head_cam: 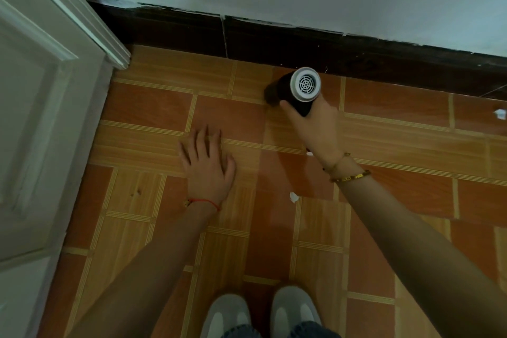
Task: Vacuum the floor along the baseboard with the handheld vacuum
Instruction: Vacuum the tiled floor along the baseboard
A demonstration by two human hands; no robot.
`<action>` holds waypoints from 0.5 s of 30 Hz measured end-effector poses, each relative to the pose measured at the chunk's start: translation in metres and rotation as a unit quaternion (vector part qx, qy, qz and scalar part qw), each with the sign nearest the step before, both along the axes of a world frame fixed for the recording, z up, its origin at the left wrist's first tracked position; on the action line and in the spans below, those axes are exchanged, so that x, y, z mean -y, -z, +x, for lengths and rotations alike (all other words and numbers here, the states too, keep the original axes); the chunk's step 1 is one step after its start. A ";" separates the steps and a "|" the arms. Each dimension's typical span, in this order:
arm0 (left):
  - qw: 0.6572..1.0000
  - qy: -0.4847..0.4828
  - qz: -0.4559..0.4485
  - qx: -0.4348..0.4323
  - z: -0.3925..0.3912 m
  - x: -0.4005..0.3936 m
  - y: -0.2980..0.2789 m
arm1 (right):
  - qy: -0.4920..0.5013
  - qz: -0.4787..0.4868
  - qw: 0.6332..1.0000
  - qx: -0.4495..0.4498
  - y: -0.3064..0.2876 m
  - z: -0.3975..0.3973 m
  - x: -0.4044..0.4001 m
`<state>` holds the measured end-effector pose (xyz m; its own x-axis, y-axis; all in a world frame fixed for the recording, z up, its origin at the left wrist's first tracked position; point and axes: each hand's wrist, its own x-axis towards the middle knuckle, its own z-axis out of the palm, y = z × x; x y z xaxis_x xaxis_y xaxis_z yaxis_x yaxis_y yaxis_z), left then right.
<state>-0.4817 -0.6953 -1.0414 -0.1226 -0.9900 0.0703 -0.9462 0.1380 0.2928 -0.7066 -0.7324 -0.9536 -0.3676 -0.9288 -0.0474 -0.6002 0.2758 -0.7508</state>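
My right hand (315,123) grips a black handheld vacuum (299,88) whose white vented rear cap faces me. Its brush nozzle points down and left, touching the orange tiled floor (153,107) just in front of the dark brown baseboard (274,38). My left hand (207,164) hovers flat over the floor with fingers spread, holding nothing, to the left of the vacuum and nearer to me.
A white panelled door (41,118) stands at the left, its frame meeting the baseboard corner. Small white paper scraps lie on the tiles (293,197), (500,114). My grey shoes (260,313) are at the bottom. A pale wall rises above the baseboard.
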 end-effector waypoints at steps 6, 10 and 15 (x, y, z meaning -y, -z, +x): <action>1.000 -0.002 0.000 0.005 0.000 0.000 0.000 | 0.000 -0.008 1.000 -0.007 0.004 -0.008 0.003; 1.000 0.000 -0.002 0.003 0.001 0.000 -0.001 | -0.071 0.039 0.997 -0.007 -0.002 -0.017 -0.004; 1.000 0.003 -0.006 0.000 0.001 0.000 0.000 | -0.023 0.013 0.999 -0.034 -0.006 -0.027 -0.021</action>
